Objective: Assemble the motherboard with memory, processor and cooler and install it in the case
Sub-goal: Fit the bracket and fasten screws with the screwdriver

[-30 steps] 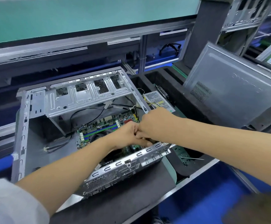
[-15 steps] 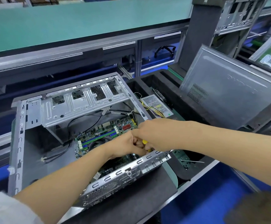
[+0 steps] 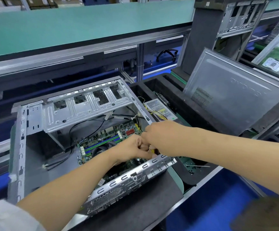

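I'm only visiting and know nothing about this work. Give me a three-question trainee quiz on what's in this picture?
1. True or false: the motherboard already lies inside the case.
2. What leans upright to the right of the case? A) side panel B) keyboard C) monitor
3. Fill in: both hands meet over the board near the case's ____ wall.

Key: 1 true. 2 A, the side panel. 3 near; the left hand and right hand meet there around a small yellow item.

Bare forearms, white sleeve (image 3: pixel 5 217) on the left arm
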